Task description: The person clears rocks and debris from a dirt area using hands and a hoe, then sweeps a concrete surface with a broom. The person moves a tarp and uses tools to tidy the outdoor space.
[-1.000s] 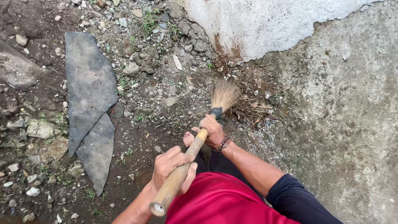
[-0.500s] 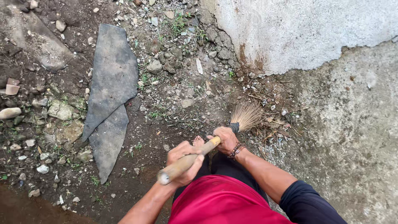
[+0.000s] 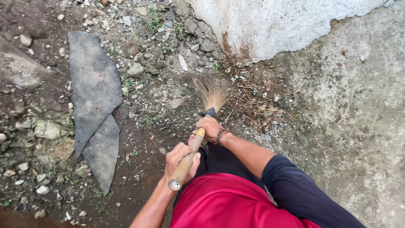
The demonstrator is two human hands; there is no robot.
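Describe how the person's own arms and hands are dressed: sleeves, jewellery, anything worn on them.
Both hands are bare, with no gloves. The right hand has a dark beaded bracelet at the wrist, and that arm carries a dark navy sleeve pushed up past the elbow. The left hand and its forearm show no sleeve, watch or ring.

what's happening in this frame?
A person is sweeping rough ground with a short hand broom. The left hand grips the wooden handle near its end and the right hand holds it lower, just behind the dark binding. The straw bristles are spread on the dirt and small stones, beside a patch of dry twigs and leaves at the foot of a pale wall. Flat dark slabs lie to the left, untouched.
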